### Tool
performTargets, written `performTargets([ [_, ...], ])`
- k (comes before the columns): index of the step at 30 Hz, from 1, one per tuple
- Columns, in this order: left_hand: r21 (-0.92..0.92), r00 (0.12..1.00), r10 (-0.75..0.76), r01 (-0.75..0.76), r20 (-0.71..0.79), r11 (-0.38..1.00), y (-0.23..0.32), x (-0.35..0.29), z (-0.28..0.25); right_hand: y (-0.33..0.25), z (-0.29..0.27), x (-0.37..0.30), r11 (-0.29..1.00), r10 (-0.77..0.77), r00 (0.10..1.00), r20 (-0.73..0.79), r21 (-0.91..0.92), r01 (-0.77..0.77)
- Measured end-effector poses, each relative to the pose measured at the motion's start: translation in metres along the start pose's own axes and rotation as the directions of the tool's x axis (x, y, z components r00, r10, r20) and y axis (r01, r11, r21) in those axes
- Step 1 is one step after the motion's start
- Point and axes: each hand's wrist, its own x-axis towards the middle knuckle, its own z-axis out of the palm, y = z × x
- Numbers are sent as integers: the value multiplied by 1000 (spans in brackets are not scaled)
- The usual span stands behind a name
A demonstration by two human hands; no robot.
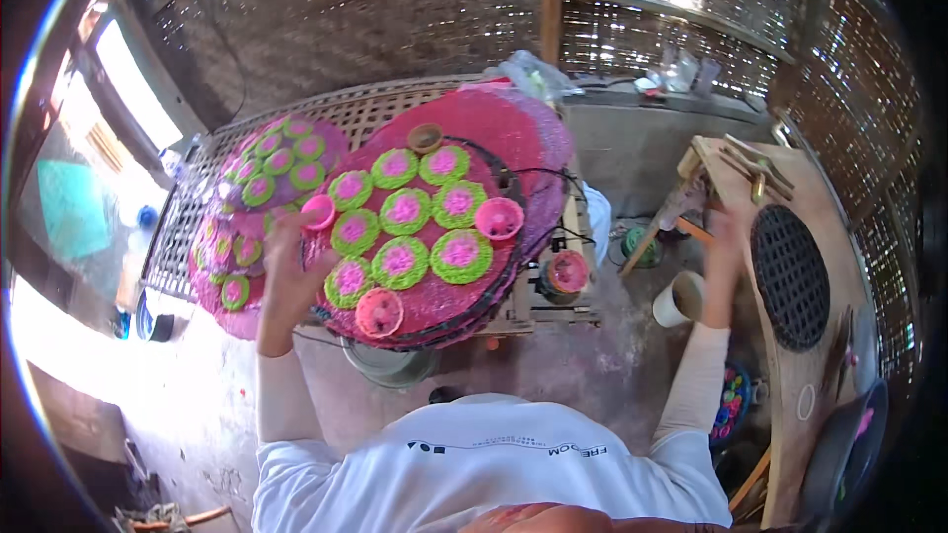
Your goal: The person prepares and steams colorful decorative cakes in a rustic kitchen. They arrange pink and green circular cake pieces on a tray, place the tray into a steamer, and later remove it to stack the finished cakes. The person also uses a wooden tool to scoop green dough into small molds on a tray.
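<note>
My left hand (pixel 292 265) is over the left edge of a round red tray (pixel 420 245), thumb spread away from the fingers. Its fingertips are beside a small pink cup (pixel 318 212); they look open rather than wrapped round it. Across the tray lie several round, green-rimmed, pink-centred pieces (pixel 405 211) of stringy texture. Two more pink cups, one at the right rim (pixel 500 219) and one at the near edge (pixel 379 313), sit among them. My right hand (pixel 726 235) is raised off to the right, beside a wooden bench, smeared by motion; its fingers cannot be made out.
More green-and-pink pieces (pixel 279 160) cover trays at the left on a lattice table (pixel 188 227). A pink-topped container (pixel 566 274) stands on slats. On the wooden bench (pixel 790 424) lies a black lattice disc (pixel 790 276). A white bucket (pixel 678 299) is on the floor.
</note>
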Motion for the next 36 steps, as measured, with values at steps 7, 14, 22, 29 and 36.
performTargets([
  [7,200,993,26,-49,114,979,5,-15,-10,-104,219,-45,625,-375,199,906,88,775],
  [14,138,995,-98,102,-33,985,-74,-40,-53,-139,296,8,769,-99,135,986,-11,640],
  [22,116,989,-116,126,-87,985,-98,-45,-64,-87,438,14,594,148,154,977,-212,776],
  [29,85,983,-164,171,-87,982,-116,-45,-66,-130,495,-61,869,-232,-2,973,209,448],
  [36,44,968,-236,240,-82,970,-152,-16,-39,-152,479,-137,740,-230,-127,965,258,621],
])
